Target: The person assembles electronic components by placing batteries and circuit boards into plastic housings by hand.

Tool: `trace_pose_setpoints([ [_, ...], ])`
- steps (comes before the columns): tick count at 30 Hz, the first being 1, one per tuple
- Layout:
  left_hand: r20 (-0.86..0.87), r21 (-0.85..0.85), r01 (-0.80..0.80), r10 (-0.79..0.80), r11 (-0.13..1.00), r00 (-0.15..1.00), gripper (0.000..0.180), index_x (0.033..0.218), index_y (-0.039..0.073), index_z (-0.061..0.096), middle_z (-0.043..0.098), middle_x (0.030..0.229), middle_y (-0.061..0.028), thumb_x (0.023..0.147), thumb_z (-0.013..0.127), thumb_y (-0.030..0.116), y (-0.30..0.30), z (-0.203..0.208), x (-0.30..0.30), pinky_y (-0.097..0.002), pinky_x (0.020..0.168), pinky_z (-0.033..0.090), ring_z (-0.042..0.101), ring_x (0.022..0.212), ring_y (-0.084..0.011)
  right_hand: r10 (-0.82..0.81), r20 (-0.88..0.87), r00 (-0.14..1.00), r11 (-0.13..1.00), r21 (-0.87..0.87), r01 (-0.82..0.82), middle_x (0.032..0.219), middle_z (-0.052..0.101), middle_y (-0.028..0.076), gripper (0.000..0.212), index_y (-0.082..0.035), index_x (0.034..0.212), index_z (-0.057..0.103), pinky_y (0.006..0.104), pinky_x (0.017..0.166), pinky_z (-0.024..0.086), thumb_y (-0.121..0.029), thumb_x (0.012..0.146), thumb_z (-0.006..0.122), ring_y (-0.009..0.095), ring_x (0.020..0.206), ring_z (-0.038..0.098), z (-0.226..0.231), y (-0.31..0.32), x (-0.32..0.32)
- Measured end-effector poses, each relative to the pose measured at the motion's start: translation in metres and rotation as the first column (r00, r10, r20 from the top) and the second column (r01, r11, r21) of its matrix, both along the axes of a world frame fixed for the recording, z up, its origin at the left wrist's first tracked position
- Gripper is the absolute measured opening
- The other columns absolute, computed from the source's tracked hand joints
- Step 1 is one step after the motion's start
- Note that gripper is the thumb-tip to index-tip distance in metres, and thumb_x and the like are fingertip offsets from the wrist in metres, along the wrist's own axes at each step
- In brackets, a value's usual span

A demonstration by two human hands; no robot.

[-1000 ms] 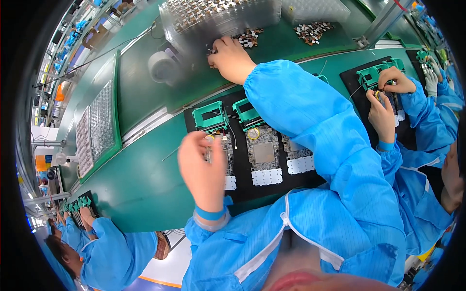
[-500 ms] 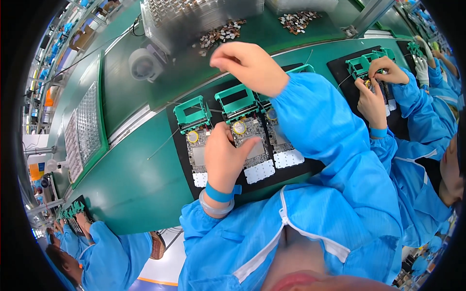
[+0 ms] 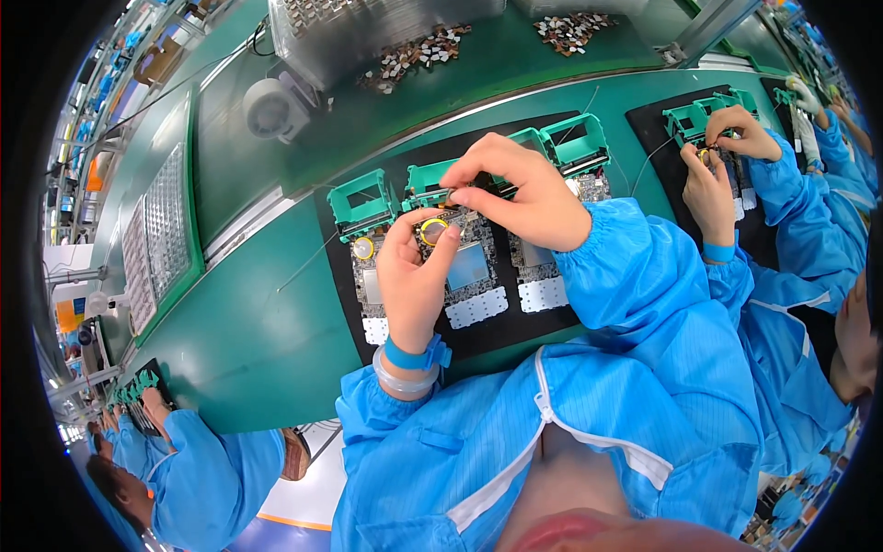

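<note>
My left hand (image 3: 414,281) curls round the left side of a populated circuit board (image 3: 480,248), thumb and fingers closed on it beside a round yellow-rimmed coin cell (image 3: 433,232). The board has a grey rectangular panel and a white perforated strip at its near end. At its far end stands a green plastic frame (image 3: 428,177). My right hand (image 3: 524,189) pinches at the frame's near edge, thumb against forefinger. A tiny brownish bit shows at those fingertips, too small to name.
More boards with green frames (image 3: 361,204) lie alongside on a black mat (image 3: 345,299). Beyond are piles of small pieces (image 3: 418,57), clear trays, a white tape roll (image 3: 269,110) and a green-rimmed tray (image 3: 195,248). A co-worker's hands (image 3: 713,198) work at the right.
My right hand has come down from near the small pieces to the board's far end. My left hand has closed on the board, which has shifted slightly left and tilted.
</note>
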State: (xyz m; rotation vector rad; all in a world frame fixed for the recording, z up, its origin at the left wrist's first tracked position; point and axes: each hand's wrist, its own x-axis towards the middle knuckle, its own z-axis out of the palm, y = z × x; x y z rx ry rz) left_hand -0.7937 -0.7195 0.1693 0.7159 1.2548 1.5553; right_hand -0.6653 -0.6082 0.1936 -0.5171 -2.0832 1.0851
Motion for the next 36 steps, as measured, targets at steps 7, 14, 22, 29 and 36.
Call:
trace_pose_setpoints([
  [7,-0.024,0.013,-0.017,0.017,1.000,1.000,0.020,0.102,0.000,0.053,0.056,0.083,-0.0003,0.083,0.059,-0.003,0.0006,0.0019,0.0039,-0.0169,0.063,0.040,0.050,0.075,-0.0042,0.068,0.055,0.996,0.985,0.158,-0.076,0.083,0.060,0.002,0.015,-0.008,0.089,0.066,0.0312,0.075,0.043,-0.002,0.075,0.065,0.020,0.088,0.049,-0.0012,0.0046,-0.0013],
  [14,-0.029,0.013,-0.005,0.005,1.000,1.000,0.021,0.102,0.000,0.053,0.056,0.082,-0.0001,0.083,0.059,-0.003,0.0014,0.0020,0.0046,-0.0166,0.062,0.039,0.049,0.073,-0.0037,0.097,0.064,0.993,0.989,0.104,-0.103,0.082,0.059,0.002,0.014,-0.007,0.089,0.066,0.0316,0.075,0.044,-0.003,0.075,0.065,0.020,0.088,0.049,-0.0010,0.0072,-0.0003],
  [22,-0.018,0.004,-0.017,0.018,1.000,1.000,0.020,0.102,0.000,0.052,0.057,0.082,-0.0005,0.083,0.059,-0.002,0.0011,0.0036,0.0052,-0.0164,0.063,0.040,0.051,0.074,-0.0039,0.111,0.071,0.991,0.992,0.058,-0.116,0.084,0.059,0.003,0.014,-0.006,0.088,0.065,0.0307,0.076,0.044,-0.002,0.075,0.064,0.019,0.086,0.051,0.0000,0.0071,0.0025],
  [29,-0.028,0.017,-0.023,0.023,1.000,0.999,0.020,0.102,0.001,0.052,0.056,0.082,-0.0005,0.083,0.060,-0.002,0.0020,0.0008,0.0058,-0.0164,0.064,0.040,0.051,0.074,-0.0040,0.137,0.059,0.989,0.990,-0.029,-0.135,0.084,0.059,0.004,0.013,-0.005,0.089,0.064,0.0308,0.074,0.044,-0.002,0.077,0.063,0.018,0.085,0.053,-0.0012,0.0065,0.0038],
  [36,-0.055,0.041,-0.012,0.014,0.999,0.998,0.021,0.103,0.001,0.053,0.056,0.084,-0.0007,0.083,0.060,-0.002,0.0023,-0.0027,0.0059,-0.0169,0.064,0.040,0.051,0.076,-0.0046,0.137,0.076,0.988,0.990,0.010,-0.138,0.084,0.059,0.005,0.015,-0.006,0.089,0.064,0.0315,0.073,0.044,-0.001,0.076,0.064,0.019,0.084,0.052,-0.0002,0.0086,0.0055],
])
